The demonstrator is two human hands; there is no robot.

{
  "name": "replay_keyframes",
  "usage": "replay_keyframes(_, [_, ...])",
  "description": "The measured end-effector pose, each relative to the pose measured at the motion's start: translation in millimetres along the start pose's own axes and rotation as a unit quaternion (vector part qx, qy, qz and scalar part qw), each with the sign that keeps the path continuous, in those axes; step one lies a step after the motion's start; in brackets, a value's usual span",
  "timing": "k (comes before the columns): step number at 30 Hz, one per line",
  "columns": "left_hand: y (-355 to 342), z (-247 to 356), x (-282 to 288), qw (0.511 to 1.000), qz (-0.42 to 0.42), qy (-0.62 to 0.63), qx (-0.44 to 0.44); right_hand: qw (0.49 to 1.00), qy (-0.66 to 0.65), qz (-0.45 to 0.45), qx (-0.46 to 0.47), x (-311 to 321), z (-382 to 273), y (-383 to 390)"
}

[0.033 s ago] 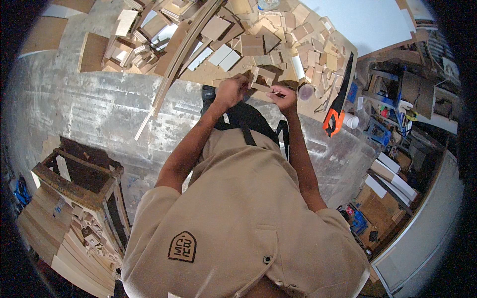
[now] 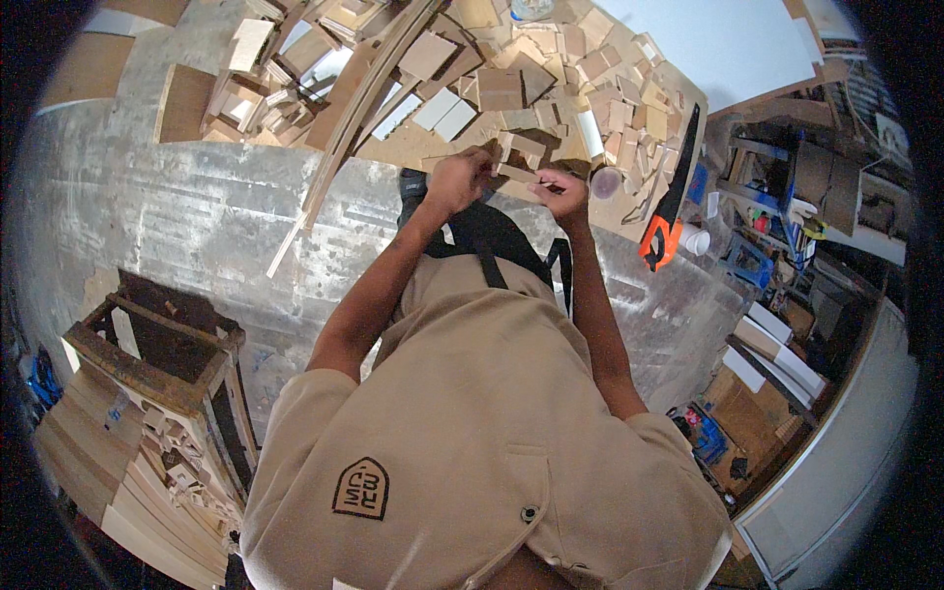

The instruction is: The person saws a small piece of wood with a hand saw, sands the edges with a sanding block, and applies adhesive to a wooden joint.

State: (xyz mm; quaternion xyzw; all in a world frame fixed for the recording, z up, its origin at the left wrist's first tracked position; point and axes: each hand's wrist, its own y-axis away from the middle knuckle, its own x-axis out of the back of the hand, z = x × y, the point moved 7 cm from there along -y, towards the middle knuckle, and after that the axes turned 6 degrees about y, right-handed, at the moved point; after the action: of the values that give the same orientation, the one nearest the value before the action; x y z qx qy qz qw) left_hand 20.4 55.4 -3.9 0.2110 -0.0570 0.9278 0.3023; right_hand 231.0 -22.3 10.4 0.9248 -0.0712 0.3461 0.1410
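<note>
A small box-like piece made of light wood blocks [image 2: 521, 149] stands between my hands at the near edge of the wood-covered work surface. My left hand [image 2: 460, 182] has its fingers pinched against the left side of this piece. On the other side, my right hand [image 2: 563, 197] is closed in a pinch at the lower right end of a pale strip [image 2: 517, 174] along its front. The fingertips are small and partly hidden. Just right of my right hand sits a round, translucent lid-like disc or cup [image 2: 606, 181].
Loose wood offcuts [image 2: 629, 128] cover the board ahead. Long thin strips [image 2: 339, 147] overhang its near edge at left. An orange-handled handsaw [image 2: 662, 241] lies along the right edge, beside a white cup [image 2: 695, 239]. A wooden frame [image 2: 147, 344] stands behind at left.
</note>
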Motion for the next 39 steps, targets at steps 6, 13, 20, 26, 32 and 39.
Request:
replay_keyframes(6, [-0.5,-1.8,0.2,1.0,-0.007,-0.014,0.013,0.999,-0.01,0.018,0.039,2.7,-13.5,0.4])
replay_keyframes(13, [0.6,3.9,6.5,0.999,0.016,0.034,-0.01,1.0,-0.006,0.014,0.024,1.3,-9.8,1.4])
replay_keyframes(20, [0.8,2.7,8.4,0.999,0.023,0.046,-0.02,1.0,-0.002,0.014,-0.003,-0.3,-5.2,0.8])
replay_keyframes(26, [-0.4,2.7,6.3,0.998,0.025,0.05,0.001,1.0,-0.016,0.012,-0.015,-2.1,5.6,0.5])
replay_keyframes(32, [-0.9,-0.6,4.7,0.996,0.023,0.083,0.021,1.0,-0.003,0.015,0.014,-0.9,2.2,-1.0])
replay_keyframes(39, [0.3,-4.4,3.7,0.991,-0.001,0.105,0.086,1.0,0.008,0.013,0.023,2.0,-7.9,-0.9])
